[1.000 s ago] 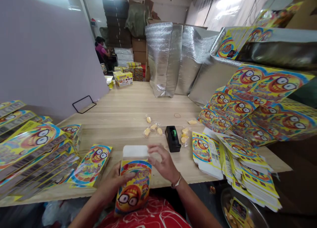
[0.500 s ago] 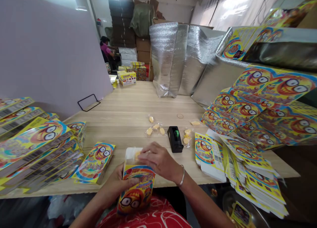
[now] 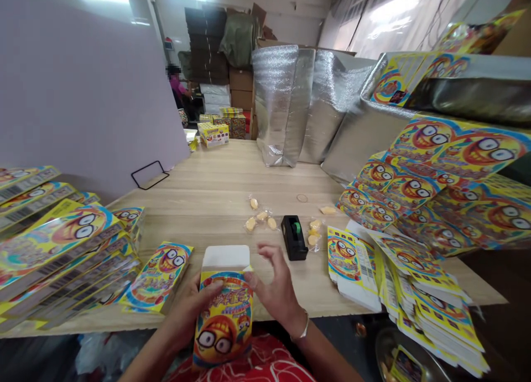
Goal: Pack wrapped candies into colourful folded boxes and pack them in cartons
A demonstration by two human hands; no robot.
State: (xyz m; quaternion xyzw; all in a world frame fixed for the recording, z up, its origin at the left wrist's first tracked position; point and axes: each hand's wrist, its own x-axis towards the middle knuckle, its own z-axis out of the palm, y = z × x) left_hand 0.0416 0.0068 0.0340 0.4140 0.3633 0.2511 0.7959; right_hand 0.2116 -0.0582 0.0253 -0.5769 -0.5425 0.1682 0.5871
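A yellow cartoon-printed box [image 3: 226, 321] stands tilted at the table's front edge, its white top flap raised. My left hand [image 3: 188, 310] grips it from the left side, thumb across the front. At the upper right corner of the box is my right hand [image 3: 277, 285], its fingers curved and apart, the thumb by the box edge; nothing shows in it. Beyond lie several small wrapped yellow pieces [image 3: 262, 215]. A black tape dispenser [image 3: 293, 238] stands to the right, with more wrapped pieces [image 3: 314, 234] beside it. The inside of the box is hidden.
Filled-looking boxes [image 3: 62, 249] are piled at the left, and one box [image 3: 160, 274] lies nearer. Flat cartons [image 3: 427, 293] overlap at the right edge. Silvery insulated bags [image 3: 276, 105] stand at the back. A black wire stand [image 3: 150, 174] is by the partition. Far off sits a person [image 3: 178, 89].
My right hand has moved right, away from the box's open top, and its fingers have spread. A yellow piece that was at the opening no longer shows. The box's white flap is now uncovered.
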